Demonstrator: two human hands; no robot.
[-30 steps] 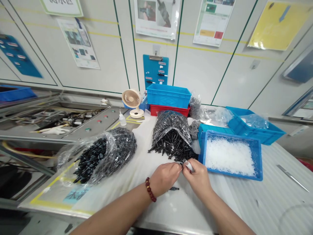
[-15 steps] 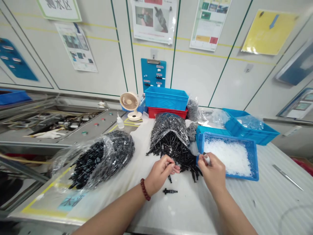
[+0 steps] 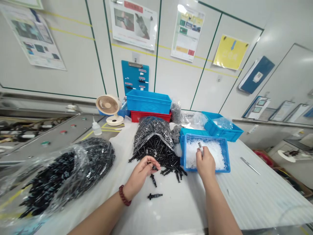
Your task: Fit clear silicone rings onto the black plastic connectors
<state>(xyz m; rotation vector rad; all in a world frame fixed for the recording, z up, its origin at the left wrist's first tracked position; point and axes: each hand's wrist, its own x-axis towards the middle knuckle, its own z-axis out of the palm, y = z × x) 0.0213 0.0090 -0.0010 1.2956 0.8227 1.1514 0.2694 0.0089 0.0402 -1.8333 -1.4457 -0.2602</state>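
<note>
My left hand point(image 3: 143, 171), with a bead bracelet at its wrist, is closed around a small black plastic fitting point(image 3: 154, 167), mostly hidden by the fingers. Two more black fittings lie on the table beside it: one point(image 3: 153, 180) just below the fingers, another point(image 3: 155, 196) nearer the front. My right hand point(image 3: 206, 163) grips a short white cylindrical tool with a metal end point(image 3: 200, 147). It is over the blue tray point(image 3: 228, 156) of small white translucent rings point(image 3: 192, 151); whether the tool touches them I cannot tell.
An open plastic bag point(image 3: 153, 127) spills black parts point(image 3: 168, 160) onto the table. Another bag of black parts point(image 3: 80, 166) lies at left. Behind are a fan point(image 3: 108, 105), a dropper bottle point(image 3: 96, 127), a blue bin point(image 3: 149, 101) and a red bin point(image 3: 134, 117). Tweezers point(image 3: 249, 165) lie at right.
My right hand has moved right with the white tool, from the tray's left edge to over the white rings. My left hand still holds its fitting. The view has turned rightward.
</note>
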